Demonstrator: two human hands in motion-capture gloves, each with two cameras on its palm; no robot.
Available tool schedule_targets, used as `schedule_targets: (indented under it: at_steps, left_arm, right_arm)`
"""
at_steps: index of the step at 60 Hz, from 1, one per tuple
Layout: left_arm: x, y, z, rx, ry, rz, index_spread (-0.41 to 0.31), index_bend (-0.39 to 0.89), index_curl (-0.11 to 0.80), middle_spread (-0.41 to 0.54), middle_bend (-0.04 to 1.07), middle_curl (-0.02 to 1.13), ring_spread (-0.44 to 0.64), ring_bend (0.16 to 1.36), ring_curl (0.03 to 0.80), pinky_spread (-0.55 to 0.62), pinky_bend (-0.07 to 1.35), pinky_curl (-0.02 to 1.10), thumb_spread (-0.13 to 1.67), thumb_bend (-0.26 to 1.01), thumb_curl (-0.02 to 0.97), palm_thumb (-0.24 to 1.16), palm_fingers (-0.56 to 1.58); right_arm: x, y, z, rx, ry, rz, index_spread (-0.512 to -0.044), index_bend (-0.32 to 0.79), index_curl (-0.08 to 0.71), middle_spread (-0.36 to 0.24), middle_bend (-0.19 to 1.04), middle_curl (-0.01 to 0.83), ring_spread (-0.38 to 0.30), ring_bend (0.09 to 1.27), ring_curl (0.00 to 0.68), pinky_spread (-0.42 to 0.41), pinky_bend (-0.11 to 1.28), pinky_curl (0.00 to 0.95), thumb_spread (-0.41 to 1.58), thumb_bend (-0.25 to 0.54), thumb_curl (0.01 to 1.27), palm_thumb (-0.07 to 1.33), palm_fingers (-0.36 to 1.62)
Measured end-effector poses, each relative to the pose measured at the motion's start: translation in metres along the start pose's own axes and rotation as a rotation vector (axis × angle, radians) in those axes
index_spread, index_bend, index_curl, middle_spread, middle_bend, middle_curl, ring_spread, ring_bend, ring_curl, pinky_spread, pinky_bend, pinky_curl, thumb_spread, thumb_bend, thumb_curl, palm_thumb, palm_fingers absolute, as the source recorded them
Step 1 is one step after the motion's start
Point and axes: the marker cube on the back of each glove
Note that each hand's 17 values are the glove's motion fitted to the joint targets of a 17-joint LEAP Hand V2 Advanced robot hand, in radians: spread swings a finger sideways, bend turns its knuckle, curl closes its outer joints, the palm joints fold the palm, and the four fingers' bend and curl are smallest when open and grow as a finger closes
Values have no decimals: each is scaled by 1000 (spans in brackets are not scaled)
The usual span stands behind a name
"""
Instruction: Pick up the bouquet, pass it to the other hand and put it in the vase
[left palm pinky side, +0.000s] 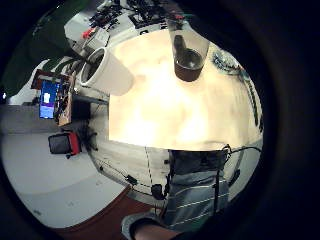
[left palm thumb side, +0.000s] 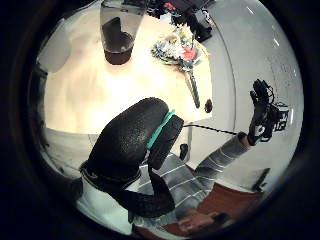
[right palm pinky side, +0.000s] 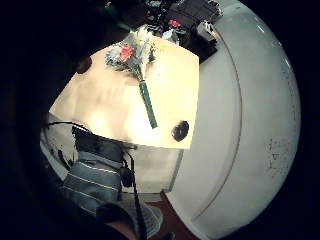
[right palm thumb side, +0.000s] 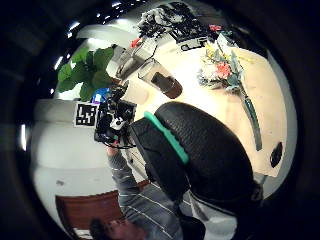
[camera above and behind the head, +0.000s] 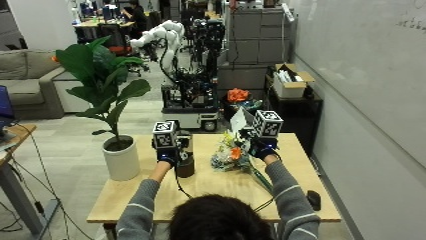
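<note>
The bouquet (camera above and behind the head: 229, 154) of pale and orange flowers lies on the wooden table (camera above and behind the head: 219, 197), with its green wrapped stem pointing toward the person. It also shows in the palm views as bouquet (right palm pinky side: 131, 52), bouquet (left palm thumb side: 177, 47) and bouquet (right palm thumb side: 220, 67). The glass vase (camera above and behind the head: 184, 162) with a dark base stands upright just left of it; it shows again as vase (left palm pinky side: 189, 50) and vase (left palm thumb side: 119, 35). My left hand (camera above and behind the head: 166, 154) is raised above the vase and holds nothing. My right hand (camera above and behind the head: 261, 147) hovers over the flowers with its fingers spread, right hand (left palm thumb side: 260, 112), and touches nothing.
A white pot (camera above and behind the head: 122, 159) with a large-leafed plant stands at the table's left edge. A black mouse-like object (camera above and behind the head: 313, 200) lies near the front right corner. Behind the table are robot equipment and cabinets; a wall runs along the right.
</note>
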Motion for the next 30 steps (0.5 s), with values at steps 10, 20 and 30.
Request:
schedule_targets:
  at_steps: [10, 20, 30]
  left_arm:
    - [10, -2, 1, 0, -17, 30, -57, 166, 291, 121, 173, 244, 245, 477, 230, 357, 362, 269, 974, -26, 230, 85, 310]
    - [20, -3, -2, 14, -18, 50, -50, 158, 308, 121, 170, 261, 240, 495, 251, 349, 367, 291, 965, -26, 255, 87, 304]
    - [25, -2, -1, 10, -19, 61, -39, 155, 316, 126, 176, 279, 244, 499, 261, 353, 362, 306, 961, -28, 269, 84, 291]
  right_arm:
    - [-5, 4, 0, -14, 21, 5, -314, 122, 186, 12, 214, 282, 104, 351, 227, 293, 574, 305, 1151, -15, 177, 266, 294]
    - [-6, 11, -5, -26, 54, 40, -315, 107, 188, 12, 195, 304, 106, 371, 250, 294, 610, 329, 1149, -19, 195, 255, 300]
    - [7, 6, -15, -7, 66, 122, -298, 67, 156, 32, 190, 312, 114, 468, 287, 293, 728, 362, 1137, -17, 214, 263, 369]
